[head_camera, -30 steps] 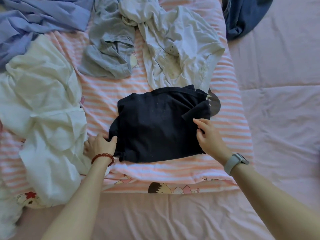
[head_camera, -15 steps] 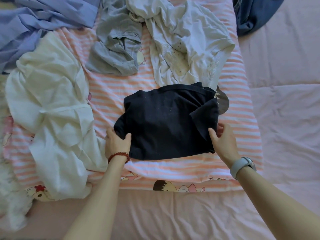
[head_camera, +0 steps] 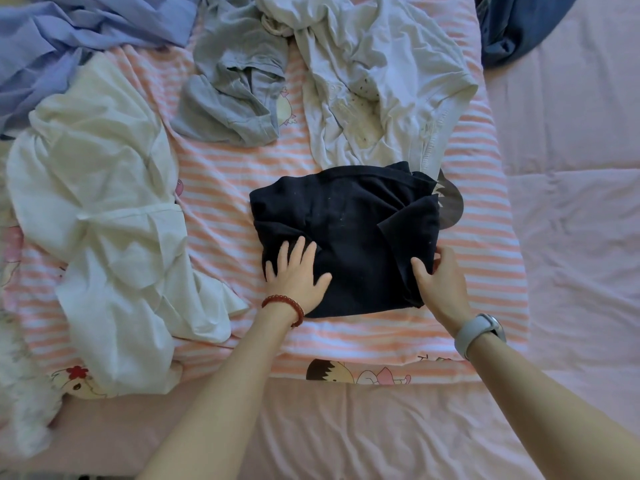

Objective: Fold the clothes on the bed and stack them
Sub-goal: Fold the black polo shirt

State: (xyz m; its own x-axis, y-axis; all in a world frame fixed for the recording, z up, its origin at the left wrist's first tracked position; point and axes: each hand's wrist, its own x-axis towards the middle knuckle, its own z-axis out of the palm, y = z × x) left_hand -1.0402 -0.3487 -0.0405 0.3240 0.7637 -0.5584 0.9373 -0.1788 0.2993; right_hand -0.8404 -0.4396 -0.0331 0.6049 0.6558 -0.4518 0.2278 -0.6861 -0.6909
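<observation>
Lying folded in the middle of the striped sheet [head_camera: 221,188] on the bed [head_camera: 571,237], the dark garment [head_camera: 349,216]. Pressing flat on its near left corner with fingers spread and straight, the left hand [head_camera: 298,275]; gripping its near right edge with thumb on top and fingers curled round the fold, the right hand [head_camera: 440,278]. Waiting unfolded around it: white garment [head_camera: 100,202] at left, grey garment [head_camera: 228,95] and pale shirt [head_camera: 374,84] beyond.
</observation>
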